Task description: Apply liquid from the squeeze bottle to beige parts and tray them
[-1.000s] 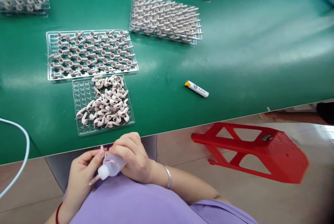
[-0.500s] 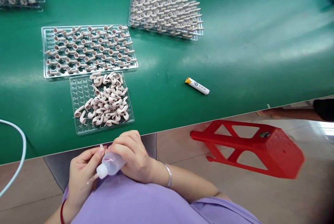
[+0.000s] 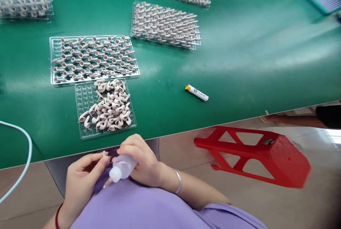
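My left hand (image 3: 84, 172) is closed, pinching a small pale piece (image 3: 104, 154) between thumb and fingertips. It resembles an earbud stem, but the fingers cover most of it. In my right hand (image 3: 142, 159) is a translucent squeeze bottle (image 3: 125, 166) with a white cap and a thin nozzle tip, tilted so that the tip points down and left. Both hands are in front of the purple shirt, just below the table edge. Beyond them, a clear tray (image 3: 82, 129) carries a loose heap of white earbud shells (image 3: 113, 106).
Behind it lies a larger tray (image 3: 54, 81) of earbud shells in rows; more filled trays (image 3: 165, 26) sit farther back. A white lighter (image 3: 197, 92) lies on the green table (image 3: 234, 54). At left runs a pale cable (image 3: 28, 150). A red stool (image 3: 253, 154) and another person's arm (image 3: 295, 119) are at right.
My right hand and the bottle have shifted right, and the nozzle has drawn away from my left hand. My left hand still pinches the small piece. The camera view has tilted up slightly.
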Action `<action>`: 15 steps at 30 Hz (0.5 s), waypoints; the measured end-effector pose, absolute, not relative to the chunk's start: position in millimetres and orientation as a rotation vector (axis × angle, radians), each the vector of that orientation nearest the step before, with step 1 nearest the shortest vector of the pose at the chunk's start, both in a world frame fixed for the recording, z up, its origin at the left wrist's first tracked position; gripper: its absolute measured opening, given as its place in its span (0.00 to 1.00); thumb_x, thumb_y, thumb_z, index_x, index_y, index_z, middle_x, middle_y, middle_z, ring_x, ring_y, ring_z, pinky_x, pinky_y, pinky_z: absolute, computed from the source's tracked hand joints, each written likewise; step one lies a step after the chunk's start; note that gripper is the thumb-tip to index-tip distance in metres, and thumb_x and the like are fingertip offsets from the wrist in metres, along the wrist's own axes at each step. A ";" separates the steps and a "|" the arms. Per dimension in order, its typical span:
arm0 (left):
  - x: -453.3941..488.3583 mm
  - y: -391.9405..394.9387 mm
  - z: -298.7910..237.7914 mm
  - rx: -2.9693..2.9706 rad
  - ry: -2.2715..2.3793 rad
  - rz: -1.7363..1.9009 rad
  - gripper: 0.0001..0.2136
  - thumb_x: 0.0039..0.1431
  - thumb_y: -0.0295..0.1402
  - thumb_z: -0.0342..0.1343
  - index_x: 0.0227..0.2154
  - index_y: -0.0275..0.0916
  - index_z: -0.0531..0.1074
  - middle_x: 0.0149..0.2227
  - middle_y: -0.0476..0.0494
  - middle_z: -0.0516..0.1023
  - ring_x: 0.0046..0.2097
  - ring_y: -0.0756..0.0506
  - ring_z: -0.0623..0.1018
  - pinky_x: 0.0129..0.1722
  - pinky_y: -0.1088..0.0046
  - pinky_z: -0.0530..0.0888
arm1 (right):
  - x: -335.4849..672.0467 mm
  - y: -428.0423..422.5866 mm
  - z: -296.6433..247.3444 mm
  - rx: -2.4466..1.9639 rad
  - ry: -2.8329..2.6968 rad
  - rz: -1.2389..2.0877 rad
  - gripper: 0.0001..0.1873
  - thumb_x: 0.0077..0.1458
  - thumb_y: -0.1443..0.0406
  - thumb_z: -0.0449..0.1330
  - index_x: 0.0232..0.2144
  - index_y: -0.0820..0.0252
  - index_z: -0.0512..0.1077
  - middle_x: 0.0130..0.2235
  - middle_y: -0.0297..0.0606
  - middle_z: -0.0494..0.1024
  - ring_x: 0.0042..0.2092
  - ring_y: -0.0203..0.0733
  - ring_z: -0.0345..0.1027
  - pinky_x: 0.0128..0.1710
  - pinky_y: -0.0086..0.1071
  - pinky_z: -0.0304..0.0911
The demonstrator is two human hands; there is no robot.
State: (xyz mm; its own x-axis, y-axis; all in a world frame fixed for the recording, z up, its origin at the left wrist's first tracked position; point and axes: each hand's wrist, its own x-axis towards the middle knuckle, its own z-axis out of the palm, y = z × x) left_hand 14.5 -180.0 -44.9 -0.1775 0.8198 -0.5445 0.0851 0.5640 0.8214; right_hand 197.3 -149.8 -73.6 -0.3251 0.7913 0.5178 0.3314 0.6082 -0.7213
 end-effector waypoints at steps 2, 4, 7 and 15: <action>13.5 -180.2 -38.7 0.961 1.694 0.833 0.08 0.44 0.40 0.69 0.26 0.43 0.83 0.31 0.42 0.84 0.32 0.43 0.80 0.34 0.71 0.77 | 201.7 -149.7 -71.3 -0.897 -1.842 0.695 0.14 0.55 0.74 0.60 0.43 0.58 0.67 0.35 0.39 0.74 0.36 0.41 0.68 0.35 0.35 0.68; 12.3 -179.6 -35.0 1.139 1.725 0.891 0.05 0.45 0.38 0.68 0.25 0.44 0.83 0.30 0.43 0.83 0.31 0.43 0.79 0.34 0.72 0.76 | 206.4 -148.3 -69.0 -0.933 -1.781 0.737 0.15 0.54 0.73 0.61 0.43 0.57 0.67 0.35 0.38 0.74 0.35 0.41 0.68 0.34 0.35 0.69; 9.7 -177.5 -31.7 1.322 1.713 0.929 0.03 0.46 0.36 0.67 0.25 0.45 0.83 0.28 0.45 0.82 0.29 0.44 0.78 0.32 0.72 0.75 | 213.6 -142.0 -66.2 -0.994 -1.732 0.719 0.15 0.52 0.70 0.64 0.43 0.56 0.68 0.35 0.39 0.75 0.36 0.42 0.69 0.35 0.37 0.70; 2.5 -174.6 -32.1 0.965 1.619 0.898 0.10 0.46 0.41 0.68 0.31 0.42 0.84 0.31 0.41 0.84 0.30 0.43 0.80 0.31 0.71 0.78 | 226.8 -119.9 -63.2 -1.093 -1.758 0.563 0.15 0.55 0.68 0.63 0.44 0.55 0.66 0.42 0.42 0.78 0.44 0.45 0.76 0.43 0.39 0.74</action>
